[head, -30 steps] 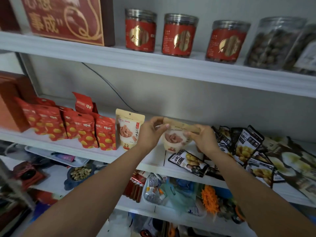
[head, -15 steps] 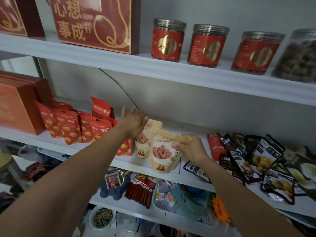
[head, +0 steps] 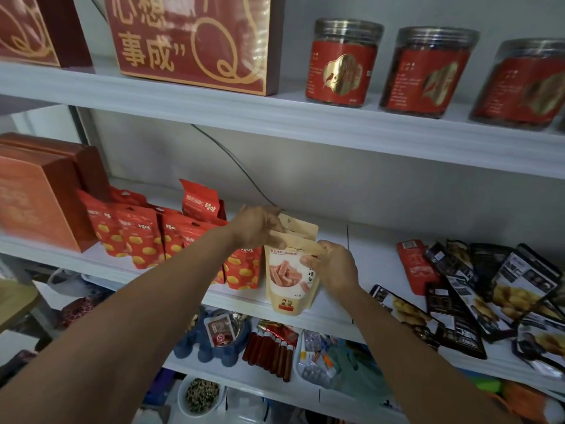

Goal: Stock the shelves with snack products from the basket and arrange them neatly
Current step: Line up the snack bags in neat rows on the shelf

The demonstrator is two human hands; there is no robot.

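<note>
Two beige paper stand-up pouches printed with pink snack sticks stand one behind the other on the white middle shelf (head: pixel 367 252). The front pouch (head: pixel 289 275) is upright, with its long axis vertical and its base at the shelf's front lip. The rear pouch (head: pixel 301 224) is just behind it, and only its top strip shows.

The left hand (head: pixel 256 226) pinches the front pouch's upper left corner, thumb on the top band. Whether its hidden fingers also touch the rear pouch cannot be told. The right hand (head: pixel 334 266) pinches the upper right edge, thumb laid on the printed face.

The front pouch therefore lies directly between the hands, each holding one corner, neither nearer than the other. The rear pouch lies beyond them, towards the back wall.

The next move probably turns on that front-to-back line: sliding the held pouch straight back, face square, until it meets its twin.

A row of red foil bags with yellow pieces (head: pixel 137 243) stands just beside on the left. Glossy black snack packets (head: pixel 458 289) lie flat, well apart to the right.
</note>
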